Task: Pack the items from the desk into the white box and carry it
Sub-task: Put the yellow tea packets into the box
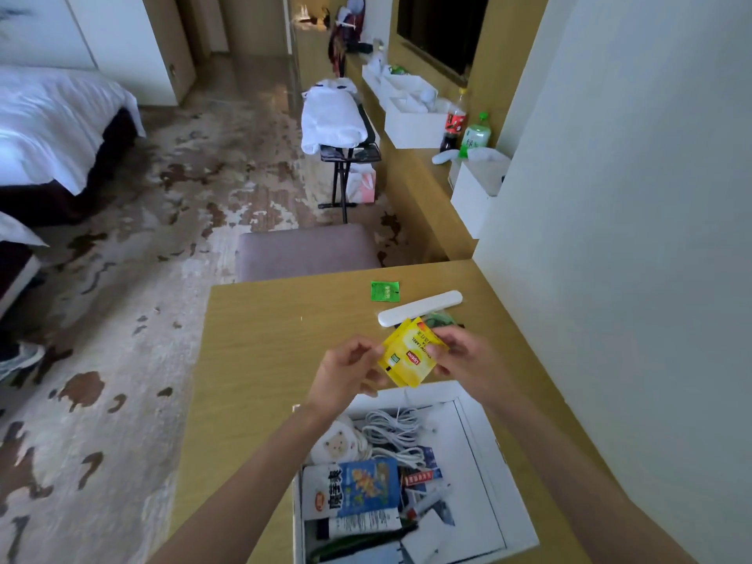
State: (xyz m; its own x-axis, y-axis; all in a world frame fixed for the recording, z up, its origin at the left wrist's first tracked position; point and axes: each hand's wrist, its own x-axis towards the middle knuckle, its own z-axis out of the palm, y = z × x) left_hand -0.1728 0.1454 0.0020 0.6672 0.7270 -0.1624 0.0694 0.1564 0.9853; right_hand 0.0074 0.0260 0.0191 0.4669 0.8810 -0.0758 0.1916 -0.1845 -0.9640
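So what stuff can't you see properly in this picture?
All in the head view:
- dark green thing on the desk: mostly hidden behind the yellow tea packets and the right hand.
- white box: its near end is cut off by the bottom edge.
- green sachet: print too small to read.
- yellow tea packets: they overlap, so the count is unclear.

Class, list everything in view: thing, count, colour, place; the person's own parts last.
desk: one, light wood, foreground
white box: one, white, desk's near edge, holding cables and packets
tea sachets: two, yellow, held above the box's far edge
green sachet: one, green, far on desk
long case: one, white, desk, beyond the sachets
bottles: two, red-labelled and green, far counter
left grip: one, at sachets' left edge, hold unclear
right grip: one, pinching the sachets
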